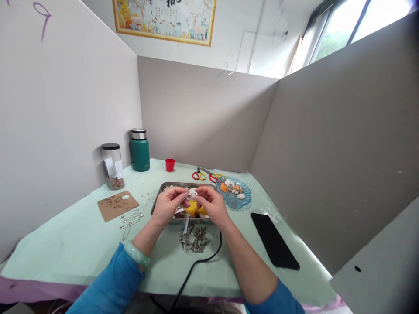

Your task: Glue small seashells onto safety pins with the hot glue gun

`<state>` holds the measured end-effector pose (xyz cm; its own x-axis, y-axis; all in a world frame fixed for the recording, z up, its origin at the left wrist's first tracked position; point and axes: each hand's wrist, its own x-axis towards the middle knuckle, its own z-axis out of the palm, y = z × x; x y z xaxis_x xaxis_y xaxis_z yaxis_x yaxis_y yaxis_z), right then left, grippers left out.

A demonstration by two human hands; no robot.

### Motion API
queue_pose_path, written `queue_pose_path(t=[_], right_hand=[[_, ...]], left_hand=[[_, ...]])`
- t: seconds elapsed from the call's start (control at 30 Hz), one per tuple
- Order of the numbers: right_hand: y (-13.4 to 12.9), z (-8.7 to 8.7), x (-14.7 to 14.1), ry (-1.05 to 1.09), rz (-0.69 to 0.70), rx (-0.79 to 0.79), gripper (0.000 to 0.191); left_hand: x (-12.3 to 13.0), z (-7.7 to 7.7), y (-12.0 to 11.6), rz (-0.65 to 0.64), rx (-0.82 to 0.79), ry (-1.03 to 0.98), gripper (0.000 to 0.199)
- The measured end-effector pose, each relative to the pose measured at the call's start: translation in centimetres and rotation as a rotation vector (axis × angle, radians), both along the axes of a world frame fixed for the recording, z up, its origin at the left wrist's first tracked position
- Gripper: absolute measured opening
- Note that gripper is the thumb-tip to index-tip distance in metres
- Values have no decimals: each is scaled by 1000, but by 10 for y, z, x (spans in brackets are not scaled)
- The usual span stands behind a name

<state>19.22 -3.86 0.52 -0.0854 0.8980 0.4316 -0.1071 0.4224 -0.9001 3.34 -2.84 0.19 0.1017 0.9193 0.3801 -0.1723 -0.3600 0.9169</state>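
Note:
My left hand [170,203] and my right hand [211,203] meet over a metal tray [159,198], fingertips pinched together. Between them is a small white flat piece [193,192], perhaps a shell; its exact kind is unclear. Just below my fingers a yellow glue gun [192,208] lies across the tray, a translucent glue stick poking out toward me. Shell-like bits fill the tray, partly hidden by my hands. In front of it sits a pile of small metal clips or chains [195,240].
Right of the tray is a blue glass plate [244,201] with shells, and a black phone-like slab [275,240]. Scissors [214,176] and a red cup [170,165] stand behind. At left are a green bottle [140,152], jar [113,168], cardboard [113,208] and pins [130,220]. A black cord [196,263] runs frontward.

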Motion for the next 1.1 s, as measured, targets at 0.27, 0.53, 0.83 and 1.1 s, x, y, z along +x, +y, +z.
queue_pose_path(t=[0.27, 0.53, 0.83, 1.1], right_hand=[[0, 0, -1, 27, 29, 6, 28], [1, -2, 0, 9, 56, 0, 27], [0, -1, 1, 5, 74, -2, 25], [0, -1, 1, 19, 78, -3, 25]], left_hand=[[0, 3, -3, 5, 0, 0, 22], [0, 2, -3, -3, 6, -9, 20], [0, 6, -5, -23, 15, -5, 17], [0, 6, -6, -8, 30, 4, 18]])
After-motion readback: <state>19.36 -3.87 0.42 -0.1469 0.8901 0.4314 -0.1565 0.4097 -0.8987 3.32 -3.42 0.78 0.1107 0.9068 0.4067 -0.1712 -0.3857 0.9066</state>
